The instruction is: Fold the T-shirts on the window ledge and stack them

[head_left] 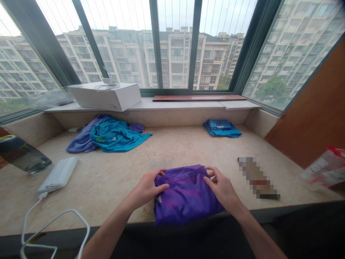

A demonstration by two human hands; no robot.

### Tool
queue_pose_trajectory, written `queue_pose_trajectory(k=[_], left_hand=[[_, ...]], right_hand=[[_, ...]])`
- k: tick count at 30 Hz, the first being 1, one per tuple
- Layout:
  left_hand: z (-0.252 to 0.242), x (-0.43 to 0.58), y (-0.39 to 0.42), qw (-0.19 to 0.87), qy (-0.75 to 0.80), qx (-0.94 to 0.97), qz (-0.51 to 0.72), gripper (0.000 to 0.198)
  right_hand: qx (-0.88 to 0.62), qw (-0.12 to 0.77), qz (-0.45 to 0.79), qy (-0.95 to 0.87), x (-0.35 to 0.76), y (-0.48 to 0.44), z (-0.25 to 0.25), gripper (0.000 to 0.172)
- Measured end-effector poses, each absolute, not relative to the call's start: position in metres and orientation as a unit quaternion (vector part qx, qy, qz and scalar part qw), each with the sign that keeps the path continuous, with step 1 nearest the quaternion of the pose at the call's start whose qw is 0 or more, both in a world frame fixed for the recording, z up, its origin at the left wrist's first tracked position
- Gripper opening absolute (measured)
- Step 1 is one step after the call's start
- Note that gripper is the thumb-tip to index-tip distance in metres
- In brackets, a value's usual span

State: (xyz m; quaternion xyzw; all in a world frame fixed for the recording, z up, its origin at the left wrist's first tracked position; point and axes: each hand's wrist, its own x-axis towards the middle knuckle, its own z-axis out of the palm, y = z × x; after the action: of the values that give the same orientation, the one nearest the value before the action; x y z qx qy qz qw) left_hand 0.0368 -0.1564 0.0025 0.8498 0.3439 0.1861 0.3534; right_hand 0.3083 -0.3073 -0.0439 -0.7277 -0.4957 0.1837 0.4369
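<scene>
A folded purple garment (185, 194) lies at the front edge of the stone counter, its lower part hanging slightly over the edge. A small pale label shows on its left side. My left hand (151, 185) grips its upper left corner, with the thumb on top and the fingertips curled at the far edge. At the upper right corner, my right hand (219, 185) holds the cloth in the same way, thumb over the top. Some fingertips of both hands are hidden by the fabric.
Crumpled blue and violet clothes (115, 135) lie at the back left, and a folded blue garment (222, 128) at the back right. A white power bank (58, 174) with a cable, a dark bottle (24, 154), a pixelated object (258, 178) and a clear red-lidded jar (323, 169) flank the hands.
</scene>
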Motion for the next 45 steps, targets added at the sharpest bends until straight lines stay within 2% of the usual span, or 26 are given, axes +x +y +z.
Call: queue_pose_trajectory(k=[4, 7, 13, 15, 20, 23, 26, 29, 30, 32, 34, 36, 40, 42, 45], left_hand=[[0.013, 0.033, -0.155, 0.354, 0.308, 0.861, 0.197, 0.030], [0.011, 0.043, -0.140, 0.279, 0.321, 0.874, 0.234, 0.022], [-0.025, 0.057, -0.117, 0.038, 0.254, 0.953, 0.161, 0.048], [-0.032, 0.054, -0.118, -0.018, 0.202, 0.971, 0.129, 0.050], [-0.029, 0.043, -0.128, -0.071, 0.182, 0.977, 0.088, 0.045], [-0.022, 0.036, -0.145, -0.078, 0.202, 0.972, 0.088, 0.044], [-0.018, 0.030, -0.171, -0.083, 0.212, 0.969, 0.095, 0.034], [-0.016, 0.028, -0.197, -0.080, 0.202, 0.969, 0.115, 0.033], [-0.015, 0.027, -0.204, -0.073, 0.189, 0.971, 0.124, 0.037], [-0.015, 0.027, -0.214, -0.052, 0.155, 0.977, 0.136, 0.044], [-0.015, 0.025, -0.219, -0.034, 0.129, 0.981, 0.138, 0.048], [-0.019, 0.021, -0.223, -0.032, 0.122, 0.984, 0.129, 0.055], [-0.034, 0.014, -0.229, -0.075, 0.129, 0.983, 0.108, 0.070], [-0.043, 0.012, -0.232, -0.108, 0.135, 0.978, 0.116, 0.067], [-0.052, 0.008, -0.237, -0.156, 0.132, 0.969, 0.138, 0.061]], right_hand=[[-0.709, 0.461, 0.140, -0.515, 0.307, -0.302, -0.044, 0.026], [-0.712, 0.460, 0.078, -0.525, 0.311, -0.288, -0.049, 0.022], [-0.752, 0.338, -0.080, -0.560, 0.312, -0.279, -0.050, 0.029], [-0.733, 0.322, -0.127, -0.585, 0.304, -0.288, -0.046, 0.031], [-0.630, 0.255, -0.047, -0.732, 0.287, -0.302, -0.046, 0.026], [-0.657, 0.218, -0.097, -0.715, 0.294, -0.291, -0.050, 0.028], [-0.678, 0.237, -0.130, -0.683, 0.297, -0.285, -0.041, 0.032], [-0.628, 0.277, -0.045, -0.726, 0.278, -0.302, -0.026, 0.033], [-0.604, 0.274, -0.002, -0.748, 0.268, -0.311, -0.023, 0.036], [-0.575, 0.248, 0.046, -0.779, 0.249, -0.331, -0.023, 0.054], [-0.561, 0.217, 0.038, -0.798, 0.235, -0.345, -0.031, 0.075], [-0.550, 0.194, -0.005, -0.812, 0.230, -0.352, -0.043, 0.082], [-0.526, 0.181, -0.118, -0.822, 0.232, -0.352, -0.064, 0.061], [-0.507, 0.189, -0.159, -0.826, 0.234, -0.351, -0.065, 0.049], [-0.479, 0.217, -0.181, -0.831, 0.238, -0.351, -0.059, 0.041]])
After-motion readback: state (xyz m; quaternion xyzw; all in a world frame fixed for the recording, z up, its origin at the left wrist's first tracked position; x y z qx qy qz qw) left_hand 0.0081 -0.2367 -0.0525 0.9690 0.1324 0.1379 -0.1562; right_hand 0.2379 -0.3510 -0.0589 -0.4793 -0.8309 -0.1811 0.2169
